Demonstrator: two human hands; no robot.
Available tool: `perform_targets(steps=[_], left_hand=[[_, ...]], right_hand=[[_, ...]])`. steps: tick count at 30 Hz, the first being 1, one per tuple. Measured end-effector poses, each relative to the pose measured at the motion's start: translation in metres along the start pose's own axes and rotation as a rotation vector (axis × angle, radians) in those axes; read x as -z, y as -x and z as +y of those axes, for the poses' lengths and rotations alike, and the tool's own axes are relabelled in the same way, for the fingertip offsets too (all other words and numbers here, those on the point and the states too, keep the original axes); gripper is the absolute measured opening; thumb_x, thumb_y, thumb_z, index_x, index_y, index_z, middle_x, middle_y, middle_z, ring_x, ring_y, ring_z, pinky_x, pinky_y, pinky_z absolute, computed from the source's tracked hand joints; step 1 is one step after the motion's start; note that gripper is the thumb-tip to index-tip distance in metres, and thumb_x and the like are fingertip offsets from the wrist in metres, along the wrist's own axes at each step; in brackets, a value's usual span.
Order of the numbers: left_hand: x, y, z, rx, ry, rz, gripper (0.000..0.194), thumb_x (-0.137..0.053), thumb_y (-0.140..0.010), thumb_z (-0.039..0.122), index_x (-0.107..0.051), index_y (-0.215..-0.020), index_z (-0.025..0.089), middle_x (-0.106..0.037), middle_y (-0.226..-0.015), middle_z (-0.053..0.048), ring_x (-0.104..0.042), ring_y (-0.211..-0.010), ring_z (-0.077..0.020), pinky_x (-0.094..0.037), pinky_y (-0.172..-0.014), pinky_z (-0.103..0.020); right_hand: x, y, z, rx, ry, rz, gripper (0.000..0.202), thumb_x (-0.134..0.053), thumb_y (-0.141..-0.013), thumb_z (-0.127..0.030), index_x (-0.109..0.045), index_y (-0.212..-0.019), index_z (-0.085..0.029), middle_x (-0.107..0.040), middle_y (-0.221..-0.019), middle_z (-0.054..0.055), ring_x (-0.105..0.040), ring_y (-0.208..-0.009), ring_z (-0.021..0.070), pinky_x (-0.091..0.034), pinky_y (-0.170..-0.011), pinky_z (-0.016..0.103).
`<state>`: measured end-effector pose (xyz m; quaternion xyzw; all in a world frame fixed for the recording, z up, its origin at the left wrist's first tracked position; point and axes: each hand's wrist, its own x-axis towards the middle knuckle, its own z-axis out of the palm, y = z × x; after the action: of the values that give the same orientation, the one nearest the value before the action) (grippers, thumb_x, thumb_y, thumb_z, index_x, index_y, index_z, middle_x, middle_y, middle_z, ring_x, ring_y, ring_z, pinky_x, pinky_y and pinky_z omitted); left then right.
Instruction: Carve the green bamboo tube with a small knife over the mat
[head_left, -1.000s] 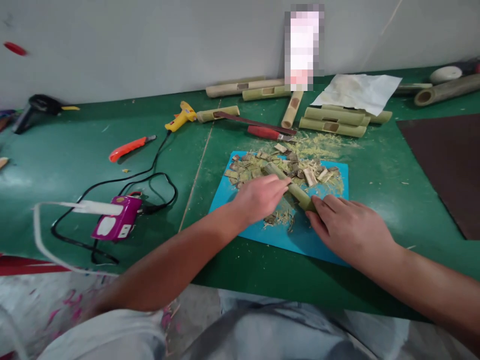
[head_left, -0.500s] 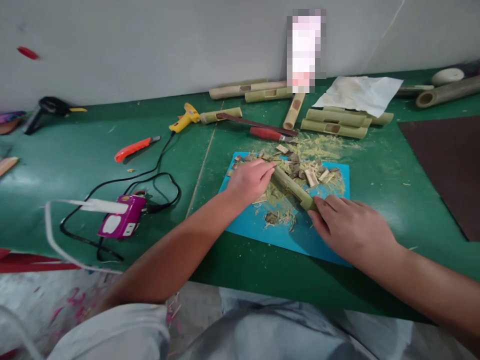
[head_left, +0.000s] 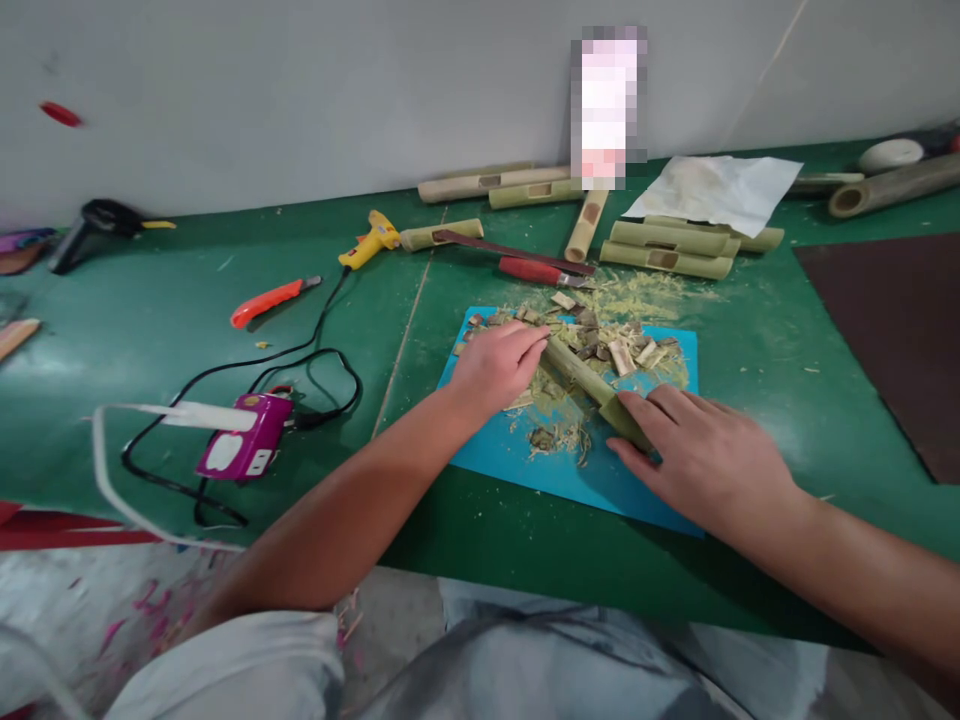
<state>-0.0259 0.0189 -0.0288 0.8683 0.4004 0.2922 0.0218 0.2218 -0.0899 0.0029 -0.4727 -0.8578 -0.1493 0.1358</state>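
Note:
A green bamboo tube [head_left: 581,375] lies slanted over a blue mat [head_left: 540,478], its near end toward the right. My left hand [head_left: 501,368] is closed at the tube's far end, its fingertips pressed together there; a thin dark tip shows by them. My right hand [head_left: 697,455] lies over the near end, with the thumb apart from the tube and the fingers resting along its top. Bamboo chips [head_left: 621,357] and shavings are strewn on the mat around the tube.
Behind the mat are a red-handled knife [head_left: 529,270], several cut bamboo tubes [head_left: 667,259] and white paper [head_left: 716,190]. To the left are an orange cutter [head_left: 270,302], a yellow glue gun [head_left: 369,240] and a purple power adapter [head_left: 246,436] with cables. A dark board [head_left: 892,330] lies right.
My right thumb has come away from the tube and more of its near end shows. My left hand has stayed in place.

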Motion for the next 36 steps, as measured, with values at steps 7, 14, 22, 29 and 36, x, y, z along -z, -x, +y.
perform_targets(steps=[7, 14, 22, 29, 36], left_hand=[[0.0, 0.001, 0.005, -0.016, 0.007, 0.008, 0.028, -0.05, -0.101, 0.024, -0.073, -0.113, 0.013, -0.074, -0.09, -0.009, -0.069, -0.081, -0.0162, -0.056, -0.076, -0.027], [0.0, 0.008, 0.018, -0.118, 0.101, -0.055, 0.031, -0.047, -0.103, 0.027, -0.071, -0.116, 0.013, -0.072, -0.083, -0.006, -0.067, -0.073, -0.0135, -0.053, -0.067, -0.023], [-0.003, 0.003, 0.009, -0.117, 0.103, 0.017, 0.028, -0.049, -0.102, 0.023, -0.073, -0.11, 0.01, -0.072, -0.083, -0.007, -0.066, -0.072, -0.013, -0.053, -0.068, -0.023], [-0.003, 0.005, 0.013, -0.101, 0.087, -0.015, 0.03, -0.048, -0.102, 0.024, -0.073, -0.113, 0.012, -0.073, -0.085, -0.007, -0.066, -0.073, -0.0131, -0.053, -0.067, -0.023], [-0.002, 0.005, 0.007, -0.115, 0.084, -0.006, 0.027, -0.05, -0.1, 0.022, -0.073, -0.112, 0.011, -0.074, -0.088, -0.008, -0.068, -0.075, -0.0142, -0.054, -0.069, -0.024]], right_hand=[[-0.007, 0.001, 0.0, 0.013, -0.091, 0.039, 0.029, -0.05, -0.097, -0.029, -0.07, -0.103, -0.009, -0.067, -0.077, 0.004, -0.062, -0.066, 0.0171, -0.043, -0.06, 0.031], [-0.007, 0.001, -0.002, -0.012, -0.131, 0.038, 0.029, -0.048, -0.097, -0.03, -0.07, -0.099, -0.011, -0.068, -0.076, 0.004, -0.061, -0.063, 0.0153, -0.041, -0.055, 0.029], [-0.007, 0.001, -0.003, -0.003, -0.122, 0.059, 0.032, -0.046, -0.098, -0.028, -0.07, -0.102, -0.008, -0.066, -0.074, 0.003, -0.061, -0.062, 0.0158, -0.043, -0.055, 0.03], [-0.008, 0.0, -0.004, 0.006, -0.137, 0.073, 0.031, -0.048, -0.097, -0.029, -0.07, -0.099, -0.008, -0.066, -0.074, 0.004, -0.06, -0.061, 0.0157, -0.043, -0.054, 0.031], [-0.009, 0.001, -0.004, -0.001, -0.13, 0.05, 0.03, -0.047, -0.098, -0.03, -0.07, -0.101, -0.01, -0.067, -0.076, 0.004, -0.059, -0.062, 0.0149, -0.042, -0.055, 0.03]])
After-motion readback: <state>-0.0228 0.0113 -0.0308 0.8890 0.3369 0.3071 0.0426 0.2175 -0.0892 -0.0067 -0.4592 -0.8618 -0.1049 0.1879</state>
